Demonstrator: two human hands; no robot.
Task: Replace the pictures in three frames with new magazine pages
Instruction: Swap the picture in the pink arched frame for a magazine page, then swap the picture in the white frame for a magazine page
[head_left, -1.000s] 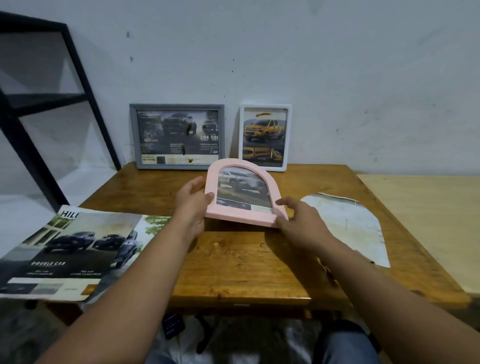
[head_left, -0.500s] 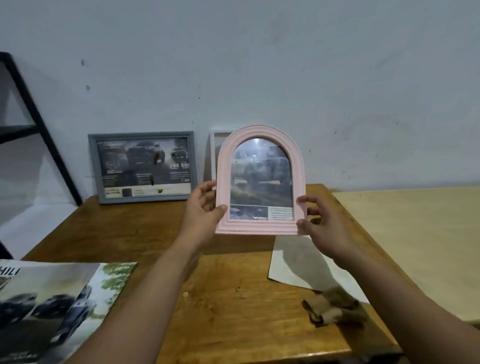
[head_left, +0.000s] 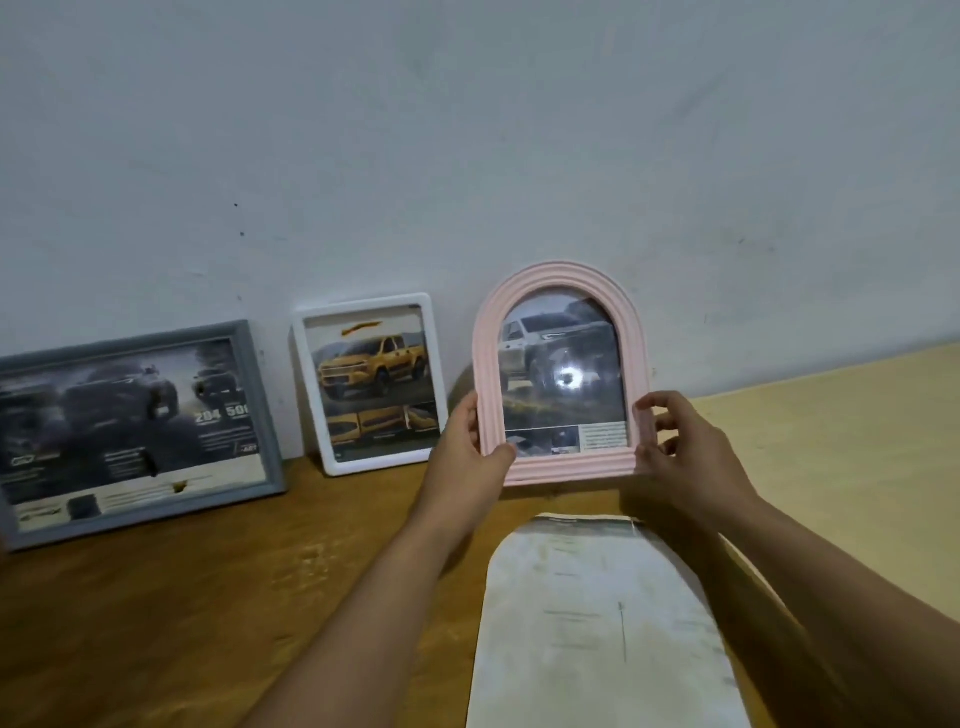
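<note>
A: Pink arched ribbed plastic frame (head_left: 562, 374), glossy glazing, held upright near the wall, above the brown wooden table (head_left: 208, 597)?
B: Gripped at both lower edges by left hand (head_left: 470, 441) and right hand (head_left: 680, 452); open tabletop seen left.

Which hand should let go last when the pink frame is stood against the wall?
Probably the right hand: it grips the pink frame on its open side; the white frame crowds the left hand.

Pink arched frame (head_left: 561, 470), white frame (head_left: 332, 457), grey frame (head_left: 260, 415), brown table (head_left: 208, 597).
</note>
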